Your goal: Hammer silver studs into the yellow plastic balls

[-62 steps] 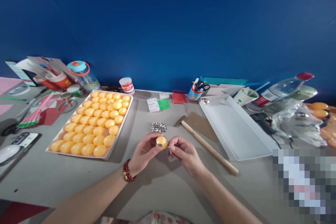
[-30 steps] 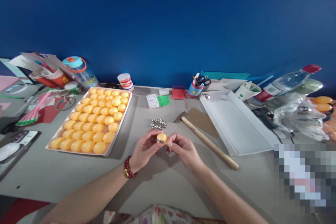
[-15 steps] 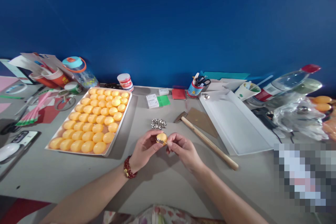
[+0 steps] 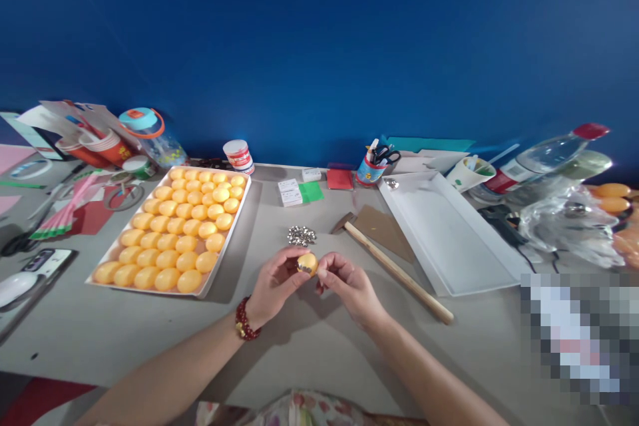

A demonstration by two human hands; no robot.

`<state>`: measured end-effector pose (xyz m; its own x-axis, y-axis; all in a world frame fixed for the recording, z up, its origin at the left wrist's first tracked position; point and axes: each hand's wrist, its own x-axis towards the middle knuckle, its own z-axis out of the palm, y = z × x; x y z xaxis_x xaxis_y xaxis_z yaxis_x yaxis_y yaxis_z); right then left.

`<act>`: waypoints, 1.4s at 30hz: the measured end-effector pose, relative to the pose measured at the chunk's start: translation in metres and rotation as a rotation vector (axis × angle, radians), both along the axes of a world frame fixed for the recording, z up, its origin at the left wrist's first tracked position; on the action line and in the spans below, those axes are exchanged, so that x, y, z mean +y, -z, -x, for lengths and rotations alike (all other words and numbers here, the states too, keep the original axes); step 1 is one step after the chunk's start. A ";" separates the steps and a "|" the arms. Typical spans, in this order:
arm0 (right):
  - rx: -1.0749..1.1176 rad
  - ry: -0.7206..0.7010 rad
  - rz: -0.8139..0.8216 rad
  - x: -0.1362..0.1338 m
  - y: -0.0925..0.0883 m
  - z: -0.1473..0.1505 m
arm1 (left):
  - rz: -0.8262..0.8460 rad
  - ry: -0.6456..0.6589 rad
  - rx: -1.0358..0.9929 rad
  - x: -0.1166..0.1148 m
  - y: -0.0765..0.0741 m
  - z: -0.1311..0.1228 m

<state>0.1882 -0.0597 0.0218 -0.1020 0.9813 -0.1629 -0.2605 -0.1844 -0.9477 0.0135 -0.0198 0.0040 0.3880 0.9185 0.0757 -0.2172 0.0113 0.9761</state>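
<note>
My left hand (image 4: 279, 279) is closed around an orange ping-pong ball (image 4: 307, 261), held a little above the table. A row of small silver studs shows on the ball's near side. Close against the ball's right side, my right hand (image 4: 347, 285) has its thumb and forefinger pinched together; anything between them is too small to make out. Just beyond both hands lies a heap of shiny silver thumbtacks (image 4: 301, 235). To the left, a shallow white box (image 4: 202, 289) holds rows of similar orange balls (image 4: 167, 259).
A hammer (image 4: 399, 273) lies right of my hands, partly over brown card (image 4: 384, 229). Beyond it is a white tray (image 4: 449, 239). Small white boxes (image 4: 289, 192), a pen cup (image 4: 370, 170) and a tub (image 4: 238, 156) stand along the back. Bottles and plastic bags crowd the right.
Both hands stay almost in place around the ball. The fingertips of my right hand have shifted very slightly beside it.
</note>
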 end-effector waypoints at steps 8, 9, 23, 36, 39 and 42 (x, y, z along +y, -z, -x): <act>-0.019 -0.003 -0.014 0.000 -0.004 0.001 | -0.011 0.006 0.011 0.000 0.001 0.001; -0.023 -0.005 -0.016 0.000 -0.004 0.001 | -0.014 0.004 0.013 0.000 0.001 0.001; -0.059 -0.022 -0.056 0.001 -0.003 0.003 | -0.003 -0.011 0.021 0.000 0.001 0.000; -0.100 -0.052 -0.028 0.003 -0.004 0.000 | 0.019 0.003 0.016 0.001 0.001 0.001; -0.114 -0.075 -0.032 0.003 -0.004 -0.002 | 0.046 0.017 0.008 0.001 0.000 0.001; -0.106 -0.102 -0.023 0.003 -0.004 -0.003 | 0.062 0.028 0.006 0.001 -0.001 0.001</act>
<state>0.1914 -0.0564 0.0256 -0.1850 0.9703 -0.1560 -0.1402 -0.1832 -0.9730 0.0122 -0.0187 0.0048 0.4138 0.9102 0.0168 -0.2099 0.0775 0.9746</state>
